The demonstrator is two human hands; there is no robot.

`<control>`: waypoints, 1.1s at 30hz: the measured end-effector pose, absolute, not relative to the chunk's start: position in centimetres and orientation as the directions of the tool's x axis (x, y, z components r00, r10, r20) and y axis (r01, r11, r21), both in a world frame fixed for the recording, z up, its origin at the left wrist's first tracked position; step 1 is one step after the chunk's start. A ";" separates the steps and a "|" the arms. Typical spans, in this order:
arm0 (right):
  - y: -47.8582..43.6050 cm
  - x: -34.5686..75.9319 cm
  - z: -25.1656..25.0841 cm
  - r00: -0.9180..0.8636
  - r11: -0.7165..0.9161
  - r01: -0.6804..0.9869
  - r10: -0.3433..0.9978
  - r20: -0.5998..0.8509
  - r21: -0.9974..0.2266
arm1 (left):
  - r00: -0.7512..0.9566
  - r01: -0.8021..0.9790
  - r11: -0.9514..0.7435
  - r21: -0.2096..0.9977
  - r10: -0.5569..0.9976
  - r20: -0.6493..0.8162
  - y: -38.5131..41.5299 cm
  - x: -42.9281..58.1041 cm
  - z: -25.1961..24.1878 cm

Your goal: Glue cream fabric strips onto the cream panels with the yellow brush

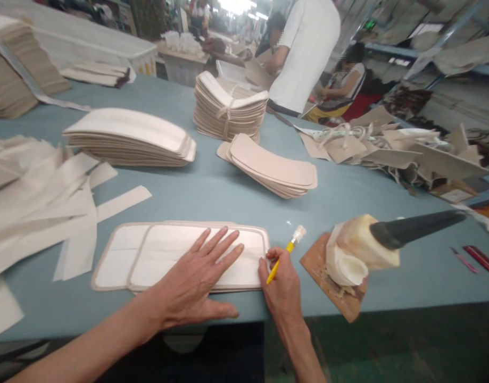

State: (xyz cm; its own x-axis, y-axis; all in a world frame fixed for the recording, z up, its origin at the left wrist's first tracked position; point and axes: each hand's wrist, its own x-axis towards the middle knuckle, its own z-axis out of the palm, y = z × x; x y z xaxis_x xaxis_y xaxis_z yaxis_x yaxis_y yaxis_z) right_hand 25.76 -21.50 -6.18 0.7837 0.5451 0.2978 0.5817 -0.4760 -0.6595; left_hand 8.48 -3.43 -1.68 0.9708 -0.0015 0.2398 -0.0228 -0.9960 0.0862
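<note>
"Biggest first?"

"Blue-grey counter (184,199), spread across most of the view. At its left, a loose heap of cloth strips (36,197); at the far right, a jumble of tan pieces (412,154); in the far left corner, a tall stack (16,69), with a pale strap across it."

"And below that in size?"

"A long curved stack (128,133) left of centre, a tied bundle (228,114) farther back, and tan panels (274,165) just in front of the bundle."

"Now the white panels (120,255). Where exactly?"

"Flat near the close edge of the counter, overlapping, with tan borders."

"Smaller?"

"To the right, a cream pot (350,250) with a black handle (420,229), on a brown board (320,260) with pale smears."

"Hands?"

"Left hand (196,287): palm down on the top panel, with fingers spread apart. Right hand (282,284): at the right end of the panels, with fingers clamped on a yellow brush (282,260). Tilted, with pale bristles pointing away toward the far side."

"Smallest?"

"Slim red tools (479,259) near the right end, beside a pink one (463,259). Too blurred to tell the kind."
</note>
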 end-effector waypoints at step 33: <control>-21.0 25.4 -5.6 0.773 -0.500 0.617 0.531 0.348 -0.607 | 0.926 -0.226 -0.969 0.103 -0.181 0.331 -2.3 6.5 -1.4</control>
